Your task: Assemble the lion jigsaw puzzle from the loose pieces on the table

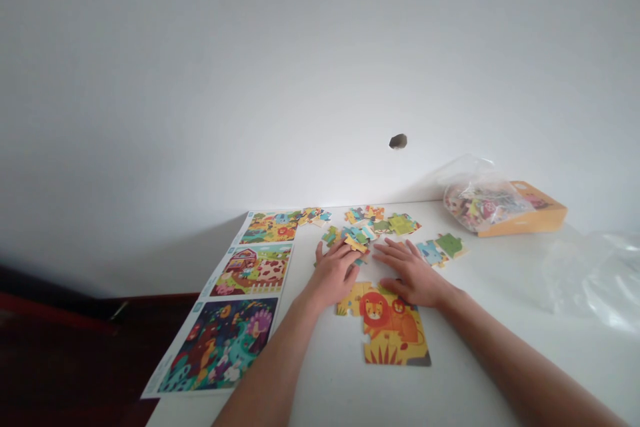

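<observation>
My left hand [334, 273] rests with its fingers stretched over the near side of a pile of loose jigsaw pieces [361, 233]. A yellow piece [356, 245] shows right at its fingertips; whether it is touched I cannot tell. Fingers apart, my right hand [413, 273] lies to the right of that pile, its thumb near the top edge of a partly joined lion puzzle [395, 333]. Two lions on a yellow ground show on the joined pieces, with a yellow section [350, 300] reaching out at upper left. Part of the puzzle's top is hidden by my right hand.
A printed picture sheet [250, 297] lies along the table's left edge. More pieces [314, 216] are at the back, and a blue-and-green group [440, 249] is right of my hand. A bag of pieces [480, 203] leans on an orange box [530, 213]; clear plastic [600, 280] lies at right.
</observation>
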### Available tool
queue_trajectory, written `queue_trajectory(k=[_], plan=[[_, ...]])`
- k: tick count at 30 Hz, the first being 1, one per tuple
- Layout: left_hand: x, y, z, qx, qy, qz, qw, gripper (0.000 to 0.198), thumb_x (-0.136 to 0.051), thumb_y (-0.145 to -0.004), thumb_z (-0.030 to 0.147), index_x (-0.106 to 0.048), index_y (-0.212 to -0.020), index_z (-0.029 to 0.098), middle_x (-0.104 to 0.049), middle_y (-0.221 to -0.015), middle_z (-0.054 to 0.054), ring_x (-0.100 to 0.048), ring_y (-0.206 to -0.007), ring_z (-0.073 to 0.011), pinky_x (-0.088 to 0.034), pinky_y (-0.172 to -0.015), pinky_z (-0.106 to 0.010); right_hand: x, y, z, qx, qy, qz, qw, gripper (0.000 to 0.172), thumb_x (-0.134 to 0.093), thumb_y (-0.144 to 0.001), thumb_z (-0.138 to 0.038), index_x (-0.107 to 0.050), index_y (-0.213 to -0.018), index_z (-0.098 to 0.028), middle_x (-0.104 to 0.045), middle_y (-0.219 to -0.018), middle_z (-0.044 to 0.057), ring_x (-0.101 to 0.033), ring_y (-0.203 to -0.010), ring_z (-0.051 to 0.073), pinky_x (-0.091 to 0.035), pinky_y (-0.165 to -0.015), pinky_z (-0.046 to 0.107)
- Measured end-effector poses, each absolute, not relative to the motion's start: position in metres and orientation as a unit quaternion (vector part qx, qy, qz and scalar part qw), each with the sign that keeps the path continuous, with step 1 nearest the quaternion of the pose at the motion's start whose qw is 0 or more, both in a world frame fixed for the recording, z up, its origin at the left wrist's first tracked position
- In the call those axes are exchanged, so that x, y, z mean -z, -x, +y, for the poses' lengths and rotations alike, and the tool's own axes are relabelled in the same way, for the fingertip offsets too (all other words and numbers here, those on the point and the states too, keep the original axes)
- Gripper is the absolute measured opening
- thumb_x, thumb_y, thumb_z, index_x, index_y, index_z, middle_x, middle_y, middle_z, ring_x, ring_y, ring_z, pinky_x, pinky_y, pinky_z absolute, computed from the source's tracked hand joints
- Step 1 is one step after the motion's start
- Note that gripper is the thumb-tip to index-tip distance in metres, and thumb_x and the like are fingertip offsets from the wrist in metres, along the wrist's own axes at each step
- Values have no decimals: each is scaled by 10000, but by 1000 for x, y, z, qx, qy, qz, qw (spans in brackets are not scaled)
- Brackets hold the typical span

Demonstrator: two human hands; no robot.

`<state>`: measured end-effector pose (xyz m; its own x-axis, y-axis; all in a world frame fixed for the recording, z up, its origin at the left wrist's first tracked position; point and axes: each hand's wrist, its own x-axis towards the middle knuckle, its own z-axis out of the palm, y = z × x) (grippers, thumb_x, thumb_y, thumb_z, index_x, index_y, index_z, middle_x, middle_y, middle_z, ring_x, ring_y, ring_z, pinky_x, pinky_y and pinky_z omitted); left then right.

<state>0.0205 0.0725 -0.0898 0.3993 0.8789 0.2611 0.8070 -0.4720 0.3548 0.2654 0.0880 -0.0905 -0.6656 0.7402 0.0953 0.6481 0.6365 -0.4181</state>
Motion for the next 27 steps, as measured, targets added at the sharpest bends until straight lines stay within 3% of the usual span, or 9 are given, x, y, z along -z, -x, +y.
queue_trajectory(k=[5, 11, 16, 20, 27], plan=[[87, -21, 73, -224, -859, 446, 112, 337, -495, -906, 220, -622, -1203, 317, -624, -1271, -11, -492, -1258, -203, -247, -1151, -455, 89, -265, 88, -184, 361, -906, 124, 619, -516, -926, -490, -322, -1498, -354, -283, -1573, 41, -166, -1463, 366, -56, -1104, 725], [97, -15, 78, -229, -785, 575, 20, 238, -528, -897, 334, -712, -1043, 299, -520, -1386, -56, -386, -1333, -318, -262, -1103, -582, 90, -265, 88, -185, 359, -909, 105, 683, -456, -921, -613, -297, -1516, -317, -320, -1558, 58, -123, -1465, 392, -22, -1096, 739], [103, -12, 81, -210, -761, 614, 19, 324, -538, -882, 411, -670, -1160, 310, -413, -1477, -84, -347, -1362, -338, -276, -1098, -578, 89, -265, 88, -173, 366, -908, 110, 670, -446, -915, -637, -386, -1479, -281, -383, -1526, 78, -145, -1460, 395, -15, -1097, 741], [105, -13, 82, -192, -720, 667, 10, 439, -579, -839, 476, -639, -1234, 295, -358, -1504, -135, -235, -1416, -402, -245, -1090, -614, 88, -266, 88, -171, 356, -911, 116, 639, -471, -915, -608, -438, -1449, -258, -417, -1503, 94, -177, -1452, 396, -20, -1095, 743], [105, -12, 82, -184, -726, 663, 21, 495, -529, -860, 462, -575, -1311, 263, -421, -1496, -81, -264, -1398, -397, -250, -1089, -626, 86, -267, 88, -175, 330, -918, 134, 557, -544, -901, -520, -511, -1394, -262, -505, -1433, 107, -257, -1429, 384, -67, -1116, 703]])
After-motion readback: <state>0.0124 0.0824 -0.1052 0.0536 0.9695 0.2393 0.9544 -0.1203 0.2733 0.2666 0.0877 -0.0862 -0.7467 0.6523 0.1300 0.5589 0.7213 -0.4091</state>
